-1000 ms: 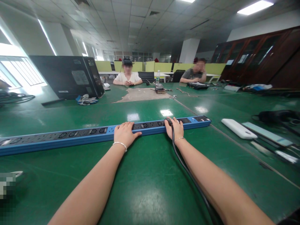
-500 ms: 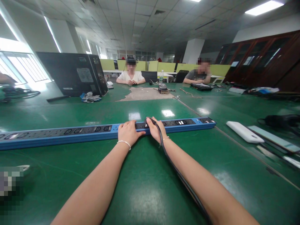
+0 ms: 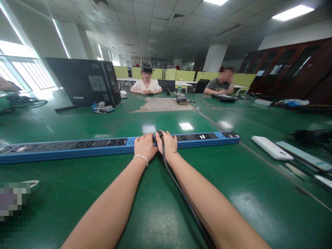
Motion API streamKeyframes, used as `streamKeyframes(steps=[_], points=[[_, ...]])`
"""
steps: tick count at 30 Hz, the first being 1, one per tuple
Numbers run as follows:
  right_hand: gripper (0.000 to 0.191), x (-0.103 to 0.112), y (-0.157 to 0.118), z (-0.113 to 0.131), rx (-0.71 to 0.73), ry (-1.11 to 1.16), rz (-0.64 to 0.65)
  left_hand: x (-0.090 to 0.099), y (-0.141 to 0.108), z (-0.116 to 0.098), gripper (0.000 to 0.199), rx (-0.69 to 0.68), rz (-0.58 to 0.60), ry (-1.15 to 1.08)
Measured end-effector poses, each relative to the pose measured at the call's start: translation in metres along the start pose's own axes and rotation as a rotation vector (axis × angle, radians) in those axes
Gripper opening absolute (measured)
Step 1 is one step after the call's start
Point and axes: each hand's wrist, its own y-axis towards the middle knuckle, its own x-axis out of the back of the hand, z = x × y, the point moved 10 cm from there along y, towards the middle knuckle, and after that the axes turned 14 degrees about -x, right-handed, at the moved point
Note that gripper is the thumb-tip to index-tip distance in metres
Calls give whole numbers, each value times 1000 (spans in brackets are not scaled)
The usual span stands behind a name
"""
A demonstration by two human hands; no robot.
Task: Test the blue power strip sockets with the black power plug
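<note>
Blue along its sides and black across its socketed top, a long, narrow power strip (image 3: 119, 149) lies before us on the glossy green tabletop (image 3: 145, 214), running from the left edge of our view, under both our hands, to an end well right of centre. At the far left we see a loose coil of dark cable (image 3: 28, 102) and, nearer to us, a pixelated object (image 3: 11, 204) we cannot make out. Next comes a large black computer case (image 3: 77, 83), with grey-and-blue work gloves (image 3: 102, 108) just beside it.

Our left hand (image 3: 145, 145) clasps the strip, fingers bent over the top, a silvery bracelet (image 3: 141, 157) round the wrist. Beyond it, across the table, sits a person in a white top (image 3: 146, 86). Close against the left, our right hand (image 3: 168, 143) pinches a black plug (image 3: 160, 134) over the strip; we cannot tell whether it is seated in a socket. From the plug a round black cord (image 3: 178, 188) trails toward us along our right forearm.

Farther right, beyond the strip, we see a clear plastic bottle (image 3: 180, 86), then a person in a grey top (image 3: 216, 86). A white, round-cornered block (image 3: 272, 148) lies past the strip's right end, near a flat, pale green panel (image 3: 303, 155).
</note>
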Motion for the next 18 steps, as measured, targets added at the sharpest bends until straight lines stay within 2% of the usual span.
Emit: streamKeyframes(steps=[3,7,13,18], points=[[40,1,-5,8,15,-95,-31,-1,0,1,33,4,0,-1],[42,1,-10,10,42,-142,-69,1,1,1,41,1,-15,2],[44,-4,-8,2,-28,-154,-16,1,0,-7,48,-107,-72,-39],[44,-4,-13,0,-4,-140,-13,-4,0,-12,48,-169,-50,-58]])
